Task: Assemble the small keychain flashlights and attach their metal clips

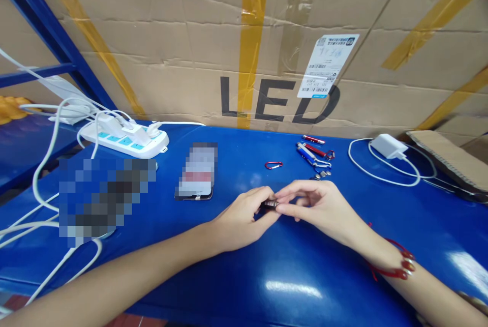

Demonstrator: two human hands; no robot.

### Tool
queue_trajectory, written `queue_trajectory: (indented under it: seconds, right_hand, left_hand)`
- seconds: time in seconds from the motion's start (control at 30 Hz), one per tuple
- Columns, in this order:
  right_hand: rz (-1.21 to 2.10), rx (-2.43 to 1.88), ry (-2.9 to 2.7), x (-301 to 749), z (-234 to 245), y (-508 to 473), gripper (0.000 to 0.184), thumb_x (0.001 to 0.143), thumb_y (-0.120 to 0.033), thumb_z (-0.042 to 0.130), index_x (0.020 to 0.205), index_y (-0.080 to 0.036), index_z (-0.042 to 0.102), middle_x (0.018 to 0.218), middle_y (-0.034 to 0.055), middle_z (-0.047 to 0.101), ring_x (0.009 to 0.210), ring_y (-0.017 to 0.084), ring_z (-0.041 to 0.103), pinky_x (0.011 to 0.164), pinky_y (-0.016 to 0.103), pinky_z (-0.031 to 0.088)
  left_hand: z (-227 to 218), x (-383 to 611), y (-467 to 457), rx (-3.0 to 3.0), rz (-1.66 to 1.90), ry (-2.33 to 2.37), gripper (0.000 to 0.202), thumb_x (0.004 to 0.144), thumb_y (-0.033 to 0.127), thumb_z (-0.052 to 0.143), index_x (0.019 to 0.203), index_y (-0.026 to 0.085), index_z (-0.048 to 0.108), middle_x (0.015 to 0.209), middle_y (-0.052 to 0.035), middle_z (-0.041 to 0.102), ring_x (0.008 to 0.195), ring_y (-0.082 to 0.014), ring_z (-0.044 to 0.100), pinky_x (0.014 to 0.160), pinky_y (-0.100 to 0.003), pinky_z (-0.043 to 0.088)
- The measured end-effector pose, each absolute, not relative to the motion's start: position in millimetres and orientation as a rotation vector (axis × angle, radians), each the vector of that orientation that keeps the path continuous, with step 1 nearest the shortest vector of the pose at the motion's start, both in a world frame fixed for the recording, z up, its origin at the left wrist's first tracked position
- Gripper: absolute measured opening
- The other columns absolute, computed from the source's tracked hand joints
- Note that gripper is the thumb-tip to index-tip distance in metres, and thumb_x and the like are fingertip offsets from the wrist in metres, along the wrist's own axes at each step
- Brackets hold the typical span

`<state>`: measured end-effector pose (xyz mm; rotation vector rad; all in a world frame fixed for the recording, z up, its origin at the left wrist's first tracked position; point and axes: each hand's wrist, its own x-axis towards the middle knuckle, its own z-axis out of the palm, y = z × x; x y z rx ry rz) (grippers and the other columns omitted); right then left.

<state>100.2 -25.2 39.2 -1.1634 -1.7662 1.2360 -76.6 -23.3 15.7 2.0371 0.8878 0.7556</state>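
Both hands meet over the blue table around a small black cylinder (270, 205) with pale markings; most of it is hidden by fingers. My left hand (247, 215) is closed, its thumb and forefinger gripping the cylinder's left part. At the other end, the thumb and fingertips of my right hand (314, 205) pinch it. Just beyond the hands lie a blue penlight (306, 154), a red penlight (314, 151) and a shorter red tube (313, 140). Several small silvery button cells (323, 173) rest beside them. A red carabiner clip (273, 165) lies nearer the middle.
A smartphone (198, 172), partly blurred out, lies left of my hands. Farther left are a pixelated dark object (110, 200), a white power strip (125, 139) and tangled white cables. At right sits a white charger (389, 146) with its cable. A large cardboard box (183, 37) stands behind.
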Motion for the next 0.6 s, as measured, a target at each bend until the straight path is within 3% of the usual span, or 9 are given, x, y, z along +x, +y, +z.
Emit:
queue_trajectory:
  seconds: [0.27,0.43,0.6]
  right_hand:
    - [0.988,-1.175,-1.920,98.1,40.9,-26.9,0.018,0.075,-0.035,0.062,0.076,-0.018,0.068,0.075,0.0020,0.066,0.060,0.011,0.060,0.049,0.019,0.049]
    - [0.412,-1.247,-1.994,105.0,37.7,-23.8,0.021,0.079,-0.038,0.055,0.082,-0.021,0.067,0.083,0.0030,0.065,0.066,0.013,0.061,0.051,0.021,0.049]
    - [-0.064,-1.414,-2.177,115.0,27.9,-17.0,0.032,0.080,-0.050,0.046,0.090,-0.027,0.066,0.097,-0.0007,0.064,0.049,0.010,0.057,0.042,0.023,0.045]
  left_hand:
    - [17.9,-76.2,-24.2,2.011,0.739,0.898,0.013,0.086,0.025,0.045,0.075,0.017,0.046,0.071,0.0041,0.049,0.063,-0.0076,0.043,0.060,-0.018,0.034]
    - [22.5,-77.2,-25.8,1.939,0.743,0.936,0.013,0.086,0.027,0.044,0.077,0.018,0.046,0.068,0.0052,0.045,0.061,-0.0072,0.041,0.057,-0.018,0.033]
    - [24.4,-78.6,-26.2,1.935,0.748,0.986,0.016,0.087,0.030,0.042,0.078,0.018,0.048,0.069,0.0047,0.046,0.062,-0.0077,0.043,0.057,-0.018,0.034]
